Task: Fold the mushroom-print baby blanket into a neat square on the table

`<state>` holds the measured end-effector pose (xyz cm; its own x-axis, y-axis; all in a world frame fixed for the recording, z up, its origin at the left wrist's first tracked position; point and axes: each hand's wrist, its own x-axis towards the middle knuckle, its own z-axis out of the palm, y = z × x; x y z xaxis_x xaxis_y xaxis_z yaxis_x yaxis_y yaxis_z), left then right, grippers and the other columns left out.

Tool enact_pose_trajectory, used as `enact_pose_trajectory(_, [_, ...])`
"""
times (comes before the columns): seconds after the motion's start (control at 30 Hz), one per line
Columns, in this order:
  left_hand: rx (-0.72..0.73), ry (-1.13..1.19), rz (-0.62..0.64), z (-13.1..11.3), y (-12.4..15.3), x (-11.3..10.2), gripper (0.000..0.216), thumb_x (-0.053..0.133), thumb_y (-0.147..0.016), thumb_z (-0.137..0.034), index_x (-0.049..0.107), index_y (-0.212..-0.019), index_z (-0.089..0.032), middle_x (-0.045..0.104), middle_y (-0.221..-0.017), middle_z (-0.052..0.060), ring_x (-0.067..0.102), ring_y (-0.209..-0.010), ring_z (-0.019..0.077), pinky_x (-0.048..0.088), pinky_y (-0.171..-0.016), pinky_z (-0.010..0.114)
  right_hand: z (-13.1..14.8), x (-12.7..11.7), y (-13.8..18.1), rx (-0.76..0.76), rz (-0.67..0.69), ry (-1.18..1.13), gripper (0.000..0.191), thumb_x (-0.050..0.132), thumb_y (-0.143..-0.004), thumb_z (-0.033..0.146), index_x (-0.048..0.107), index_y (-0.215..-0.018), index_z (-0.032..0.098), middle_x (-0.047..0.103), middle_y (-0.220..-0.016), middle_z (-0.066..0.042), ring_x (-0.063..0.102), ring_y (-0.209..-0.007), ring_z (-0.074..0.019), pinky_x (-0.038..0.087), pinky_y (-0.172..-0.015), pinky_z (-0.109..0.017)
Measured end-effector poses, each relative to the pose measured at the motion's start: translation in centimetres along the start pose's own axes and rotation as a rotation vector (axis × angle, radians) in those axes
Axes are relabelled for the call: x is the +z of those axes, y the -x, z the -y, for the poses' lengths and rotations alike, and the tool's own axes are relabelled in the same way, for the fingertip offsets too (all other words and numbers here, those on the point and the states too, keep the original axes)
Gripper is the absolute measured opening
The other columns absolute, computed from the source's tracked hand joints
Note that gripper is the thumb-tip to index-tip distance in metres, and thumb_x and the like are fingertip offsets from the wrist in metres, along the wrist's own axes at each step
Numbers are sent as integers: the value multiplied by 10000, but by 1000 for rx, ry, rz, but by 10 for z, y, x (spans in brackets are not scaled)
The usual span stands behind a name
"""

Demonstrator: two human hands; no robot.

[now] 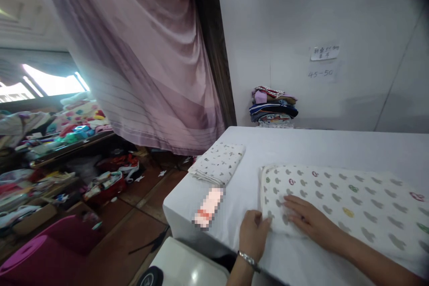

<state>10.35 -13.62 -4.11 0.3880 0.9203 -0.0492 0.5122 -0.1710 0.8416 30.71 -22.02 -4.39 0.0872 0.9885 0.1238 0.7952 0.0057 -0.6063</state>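
Observation:
A white cloth printed with small grey, red and green shapes (351,201) lies spread on the white table (301,147). My right hand (310,220) rests flat on its near left corner, fingers stretched out. My left hand (254,234), a metal watch on the wrist, curls its fingers at the cloth's left edge, gripping the corner. A smaller folded white printed cloth (219,161) lies further left on the table.
A stack of folded clothes (273,108) sits against the white wall at the table's far edge. A pink curtain (144,62) hangs to the left. Cluttered shelves (50,143) and a magenta tub (43,250) stand on the floor at left. A blurred-out item (208,208) lies near the table's corner.

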Motion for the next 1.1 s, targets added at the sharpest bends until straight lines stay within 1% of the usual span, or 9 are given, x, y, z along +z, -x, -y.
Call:
enact_pose_trajectory(0.07, [13,-3,-10,-3,-1,3,186,575,-735,-387,564,-785,-208,587,-813,35,518,-728,161,369,-680,268,4,-5,-21,-11,-10,-14,441,376,-860,449,545,-1209,240,440,-1346,-39,381,-1240,-236,310,-1042,-420])
enact_pose_trajectory(0.2, [52,-66,-40,-11,2,9,93,513,-774,-290,539,-820,-214,566,-869,33,514,-706,143,363,-669,257,12,-15,-73,20,-24,50,414,354,-842,299,559,-1185,188,570,-1208,-59,519,-1100,-210,389,-964,-363])
enact_pose_trajectory(0.3, [112,-138,-34,-16,6,13,81,466,-787,-224,527,-840,-220,542,-936,34,524,-747,138,353,-682,253,19,-20,-106,36,36,179,466,308,-830,201,503,-1253,193,607,-1156,-56,566,-1031,-198,427,-890,-326])
enact_pose_trajectory(0.4, [150,-174,-23,-17,9,17,88,444,-792,-203,521,-827,-230,537,-938,32,531,-786,147,340,-681,256,24,-21,-127,9,107,261,498,373,-781,167,501,-1262,197,613,-1146,-68,565,-1035,-226,424,-876,-335])
enact_pose_trajectory(0.63, [132,-167,-13,-7,6,17,80,452,-810,-260,527,-810,-232,545,-878,42,525,-765,162,317,-651,277,21,-19,-140,-32,172,300,376,433,-761,196,635,-1079,206,651,-1063,-75,582,-980,-249,424,-839,-345])
enact_pose_trajectory(0.83, [100,-337,-23,-1,5,13,209,382,-860,-304,555,-778,-220,550,-899,59,530,-740,156,299,-618,290,20,-8,-141,-21,151,260,426,420,-794,258,557,-1193,198,642,-1077,-73,573,-983,-228,416,-836,-317])
enact_pose_trajectory(0.93, [106,-472,-42,-5,5,11,239,341,-870,-251,567,-802,-218,566,-877,28,535,-750,147,295,-621,280,21,-2,-140,26,120,242,446,438,-791,298,543,-1206,172,652,-1032,-88,582,-946,-235,424,-814,-326])
enact_pose_trajectory(1.03, [115,-529,-46,-7,4,10,255,330,-867,-232,574,-797,-213,575,-851,10,538,-749,138,286,-615,271,19,-4,-137,74,44,212,481,375,-827,309,457,-1280,169,658,-973,-71,591,-878,-202,436,-772,-305])
enact_pose_trajectory(1.1, [117,-535,-50,-7,2,10,252,334,-863,-233,576,-797,-210,578,-841,8,541,-750,137,280,-611,272,12,-9,-135,82,-35,208,438,325,-842,282,490,-1234,177,638,-1006,-66,570,-915,-189,422,-806,-303])
